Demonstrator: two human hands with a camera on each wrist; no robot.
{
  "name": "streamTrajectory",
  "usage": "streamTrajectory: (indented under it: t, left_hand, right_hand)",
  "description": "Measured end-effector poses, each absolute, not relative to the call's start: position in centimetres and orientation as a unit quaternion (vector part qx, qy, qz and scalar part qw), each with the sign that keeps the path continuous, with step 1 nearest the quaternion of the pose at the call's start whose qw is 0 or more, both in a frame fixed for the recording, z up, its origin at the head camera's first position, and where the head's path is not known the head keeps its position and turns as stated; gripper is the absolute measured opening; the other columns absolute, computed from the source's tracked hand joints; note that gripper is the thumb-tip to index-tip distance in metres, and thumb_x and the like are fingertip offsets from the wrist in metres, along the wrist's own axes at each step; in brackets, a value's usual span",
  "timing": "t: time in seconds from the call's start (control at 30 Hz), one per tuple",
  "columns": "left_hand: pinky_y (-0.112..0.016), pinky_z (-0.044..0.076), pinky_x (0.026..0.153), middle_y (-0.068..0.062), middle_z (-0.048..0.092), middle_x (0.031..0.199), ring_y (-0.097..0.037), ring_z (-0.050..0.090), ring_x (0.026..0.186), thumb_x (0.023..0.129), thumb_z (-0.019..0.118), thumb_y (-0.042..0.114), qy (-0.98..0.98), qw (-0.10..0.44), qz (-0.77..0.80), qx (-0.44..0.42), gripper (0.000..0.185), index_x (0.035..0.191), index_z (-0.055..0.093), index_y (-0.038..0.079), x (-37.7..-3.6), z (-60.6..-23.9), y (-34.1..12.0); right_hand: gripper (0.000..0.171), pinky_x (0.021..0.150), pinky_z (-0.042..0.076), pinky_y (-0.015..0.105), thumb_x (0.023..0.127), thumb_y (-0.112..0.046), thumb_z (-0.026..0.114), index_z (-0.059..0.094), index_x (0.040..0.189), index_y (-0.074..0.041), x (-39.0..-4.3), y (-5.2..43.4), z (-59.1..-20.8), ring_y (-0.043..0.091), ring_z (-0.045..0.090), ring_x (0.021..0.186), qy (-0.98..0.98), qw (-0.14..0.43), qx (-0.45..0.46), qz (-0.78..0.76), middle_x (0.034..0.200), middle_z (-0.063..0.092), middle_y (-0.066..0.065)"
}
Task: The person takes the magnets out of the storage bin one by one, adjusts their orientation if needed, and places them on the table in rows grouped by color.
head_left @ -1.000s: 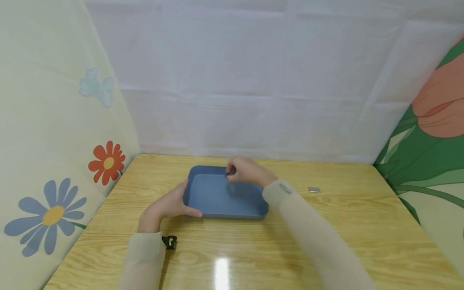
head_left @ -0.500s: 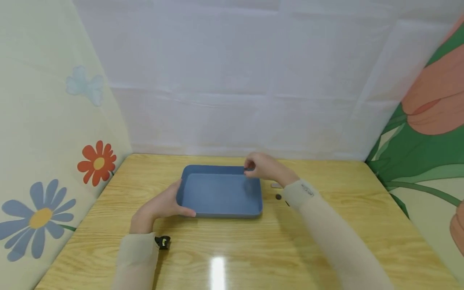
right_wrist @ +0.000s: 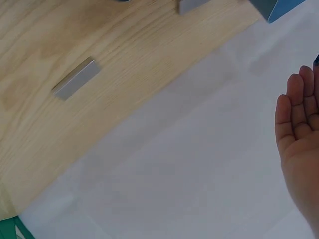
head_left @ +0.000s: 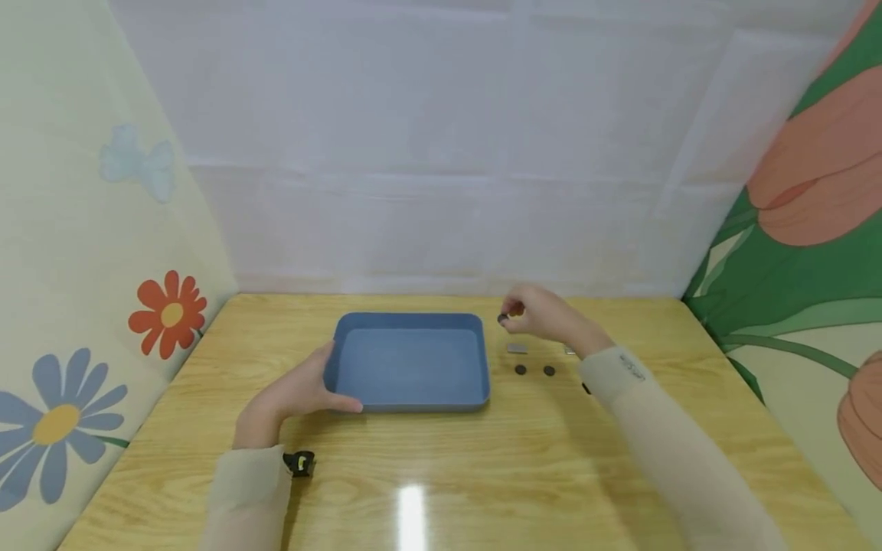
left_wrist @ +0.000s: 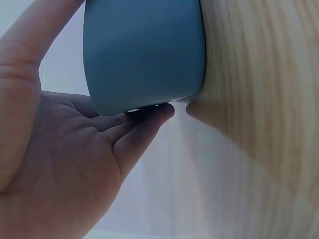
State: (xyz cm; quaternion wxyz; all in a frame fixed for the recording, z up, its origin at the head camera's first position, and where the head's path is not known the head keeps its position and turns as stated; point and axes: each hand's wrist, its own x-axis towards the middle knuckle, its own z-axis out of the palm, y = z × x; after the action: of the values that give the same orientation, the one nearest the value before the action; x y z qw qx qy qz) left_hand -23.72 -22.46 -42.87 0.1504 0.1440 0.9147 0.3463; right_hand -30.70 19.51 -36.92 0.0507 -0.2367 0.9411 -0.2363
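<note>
The dark piece [head_left: 502, 317] pinched in the right hand [head_left: 540, 314] was too small to identify. In the right wrist view that hand [right_wrist: 299, 134] was cut by the right edge, its fingertips out of frame, and the tray [right_wrist: 276, 7] showed only a corner. The right sleeve [head_left: 620, 367] partly hid one grey bar [head_left: 569, 351] on the worktop [head_left: 482, 474]
</note>
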Motion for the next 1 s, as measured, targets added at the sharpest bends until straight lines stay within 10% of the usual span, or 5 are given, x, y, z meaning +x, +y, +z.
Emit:
streamTrajectory:
  t: [1.0]
  left_hand:
    - [-0.071, 0.024, 0.122, -0.037, 0.005, 0.168, -0.058, 0.013, 0.154, 0.076, 0.09, 0.049, 0.917, 0.16, 0.34, 0.134, 0.139, 0.16, -0.003, -0.011, -23.7, -42.8, -22.3]
  right_hand:
    - [0.009, 0.085, 0.056, 0.045, 0.094, -0.012, 0.074, 0.071, 0.099, -0.006, -26.2, 32.1, -37.7, 0.025, 0.066, 0.095, 0.961, 0.005, -0.161, -0.226, 0.1, 0.071, 0.011]
